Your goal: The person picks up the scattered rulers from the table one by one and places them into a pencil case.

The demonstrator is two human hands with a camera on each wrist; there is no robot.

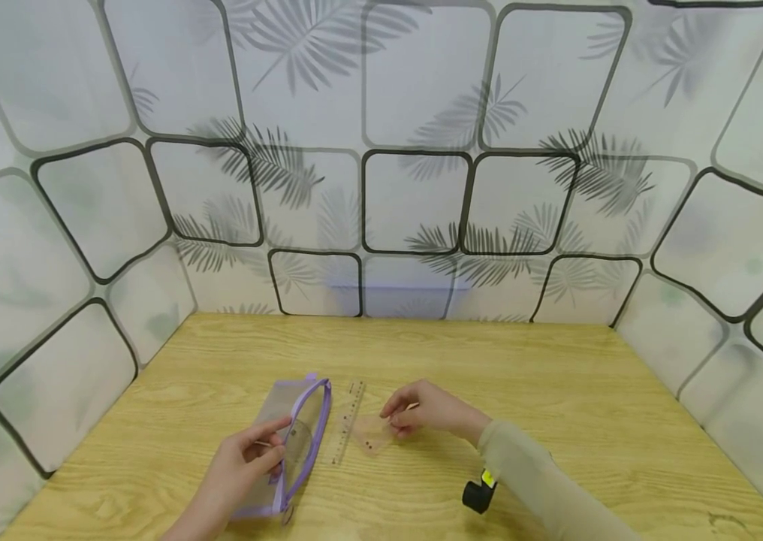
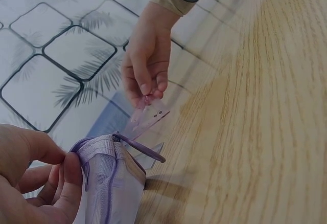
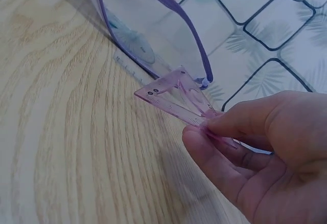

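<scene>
My left hand pinches the edge of a see-through zip pouch with purple trim, whose mouth gapes toward the right. Inside the pouch lies a clear protractor. Between finger and thumb, my right hand holds a pink transparent set square by one corner, to the right of the pouch mouth. A clear straight ruler lies on the table between the pouch and the set square. In the left wrist view, the set square appears beyond the pouch's zip end.
The wood-grain table meets a patterned curtain at the back and sides. A black device with a yellow tag sits at my right wrist. A zip-pull ring hangs at the pouch's near end.
</scene>
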